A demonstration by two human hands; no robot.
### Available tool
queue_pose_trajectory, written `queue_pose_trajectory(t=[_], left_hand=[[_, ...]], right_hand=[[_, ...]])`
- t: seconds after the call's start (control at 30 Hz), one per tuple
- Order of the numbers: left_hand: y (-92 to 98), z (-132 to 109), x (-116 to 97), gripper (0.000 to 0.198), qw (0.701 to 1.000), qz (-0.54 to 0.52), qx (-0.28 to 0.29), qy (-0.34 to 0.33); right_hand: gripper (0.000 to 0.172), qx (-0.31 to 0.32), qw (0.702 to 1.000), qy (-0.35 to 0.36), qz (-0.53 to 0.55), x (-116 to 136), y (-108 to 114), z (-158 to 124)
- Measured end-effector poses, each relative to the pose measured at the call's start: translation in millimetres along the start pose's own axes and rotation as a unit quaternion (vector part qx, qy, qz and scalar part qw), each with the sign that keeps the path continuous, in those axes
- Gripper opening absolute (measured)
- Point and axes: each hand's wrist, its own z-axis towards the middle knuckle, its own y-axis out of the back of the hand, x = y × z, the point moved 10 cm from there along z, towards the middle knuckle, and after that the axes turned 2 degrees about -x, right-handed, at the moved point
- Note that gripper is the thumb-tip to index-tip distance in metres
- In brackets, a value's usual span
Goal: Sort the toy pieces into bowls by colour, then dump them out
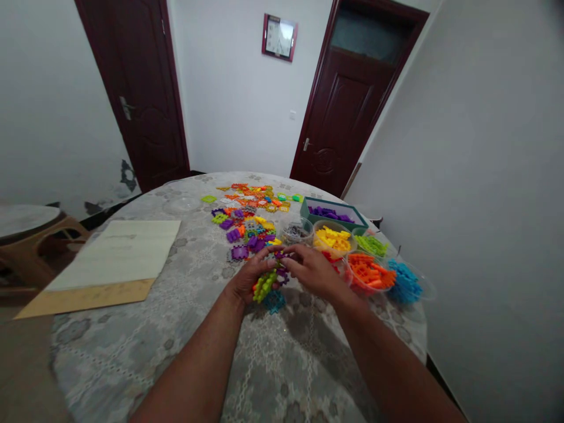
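Observation:
Above the near middle of the table, my left hand (250,278) is closed around a cluster of joined plastic building pieces (264,286), lime green with some purple and orange. My right hand (311,267) meets it from the right, its thumb and fingers pinched at the purple part of the cluster. What exactly lies between the right fingertips is too small to make out. A blue notched building piece (275,301) shows just below the cluster. Past my hands, loose purple pieces (240,252) lie on the patterned tablecloth (194,352).
Clear tubs hold yellow pieces (333,238), orange pieces (369,272), blue pieces (404,282) and green pieces (371,245) on the right. Behind them stands a green box (359,220) with purple pieces. Mixed flat pieces (251,197) spread farther back. Pale sheets (118,252) overhang the left edge.

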Motion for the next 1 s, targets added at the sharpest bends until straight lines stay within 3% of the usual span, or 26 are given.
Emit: queue_pose_trajectory(t=[0.1, 0.2, 0.33, 0.4, 0.5, 0.57, 0.63, 0.77, 0.83, 0.9, 1.0], left_hand=[[-0.4, 0.0, 0.2, 0.062, 1.000, -0.008, 0.003, -0.002], [-0.2, -0.6, 0.9, 0.061, 1.000, -0.015, -0.003, 0.002], [1.6, -0.6, 2.3, 0.050, 0.999, -0.026, -0.026, 0.010], [3.1, 0.8, 1.8, 0.043, 0.999, -0.028, -0.033, 0.006], [7.4, 4.4, 0.0, 0.034, 0.998, -0.029, -0.047, -0.006], [11.2, 6.2, -1.5, 0.031, 0.997, -0.036, -0.064, -0.013], [13.9, 7.0, -2.4, 0.028, 0.995, -0.051, -0.084, -0.013], [20.0, 5.3, -0.7, 0.018, 0.984, -0.093, -0.149, 0.010], [23.5, 3.5, 1.2, 0.014, 0.974, -0.130, -0.186, 0.024], [24.3, 2.7, 1.6, 0.014, 0.963, -0.172, -0.204, 0.027], [22.2, 3.0, -1.1, 0.015, 0.956, -0.213, -0.201, 0.013]], right_hand=[[0.029, -0.041, 0.999, 0.004, 0.007, 7.3, -7.4, -2.7], [0.027, -0.071, 0.994, -0.052, 0.060, -6.6, 0.1, 2.3], [0.037, -0.093, 0.981, -0.119, 0.120, -26.8, 16.8, 3.1], [0.037, -0.062, 0.983, -0.114, 0.129, -29.5, 18.9, 1.6], [0.033, 0.044, 0.988, -0.099, 0.107, -33.0, 13.3, -0.9], [0.033, 0.083, 0.988, -0.093, 0.091, -38.7, 18.4, 3.0], [0.035, 0.042, 0.989, -0.100, 0.101, -49.6, 41.3, 17.2], [0.053, -0.208, 0.958, -0.130, 0.149, -83.5, 118.6, 45.5], [0.062, -0.297, 0.936, -0.132, 0.136, -93.1, 141.6, 45.6], [0.062, -0.309, 0.938, -0.119, 0.107, -89.3, 140.2, 40.2], [0.048, -0.210, 0.974, -0.054, 0.059, -56.1, 94.9, 22.7]])
